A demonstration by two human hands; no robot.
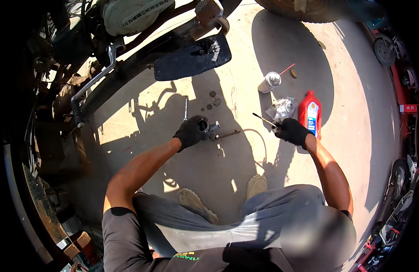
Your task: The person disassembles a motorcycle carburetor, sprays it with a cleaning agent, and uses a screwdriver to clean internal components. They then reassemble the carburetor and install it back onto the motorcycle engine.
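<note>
The pale concrete floor (352, 136), marked with dark round stains (212, 94), bears a white spray can (268, 84) with a red straw (287, 69), a clear plastic bag (281, 108) near it, a red motor-oil bottle (311, 110), a silver wrench (186, 108) and a thin brown rod (228, 134).

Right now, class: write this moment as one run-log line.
left hand: holding metal part | right hand: holding thin tool | nearby: spray can, red bottle
</note>
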